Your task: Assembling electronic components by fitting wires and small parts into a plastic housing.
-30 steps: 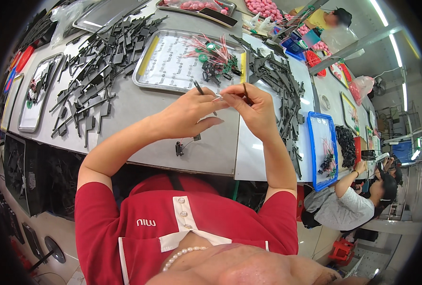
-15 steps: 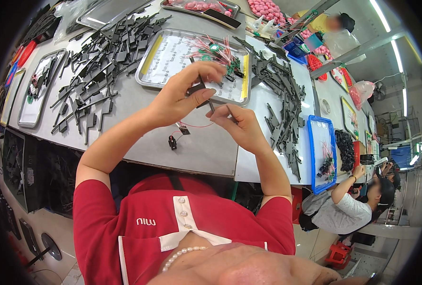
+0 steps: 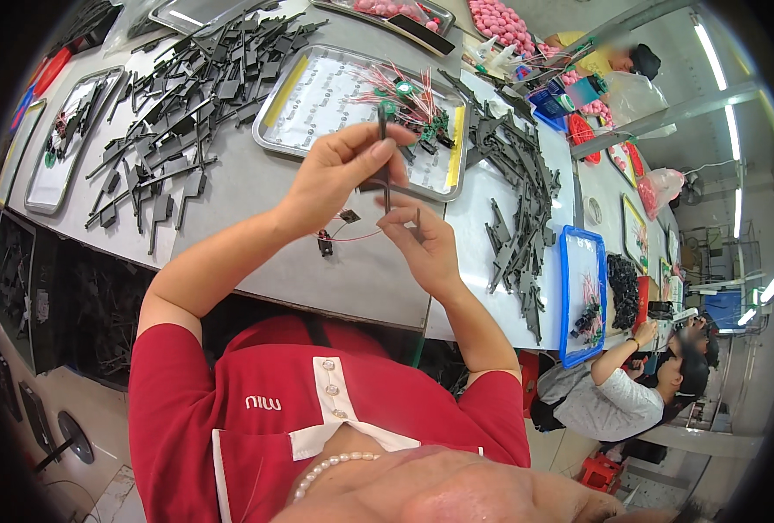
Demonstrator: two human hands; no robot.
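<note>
Above the table, my left hand (image 3: 345, 174) is closed on a slim black plastic part (image 3: 382, 131), held nearly upright between thumb and fingers. My right hand (image 3: 426, 248) pinches near the part's lower end, and a short dark piece shows between its fingers. A thin red wire (image 3: 356, 238) runs from my right fingertips to a small black component (image 3: 325, 244) hanging or lying below my left hand. Beside it is a small dark board (image 3: 348, 215). My fingers hide where wire and part meet.
Behind my hands stands a metal tray (image 3: 269, 131) with red-wired green boards. Heaps of black plastic parts lie left (image 3: 186, 131) and right (image 3: 522, 174). A blue tray (image 3: 564, 296) and another metal tray (image 3: 38, 196) flank them. A co-worker (image 3: 618, 397) sits at right.
The black part has turned more upright in my left hand. My right hand has shifted slightly left and down. The small board and component have moved with the wire; the view has tilted slightly.
</note>
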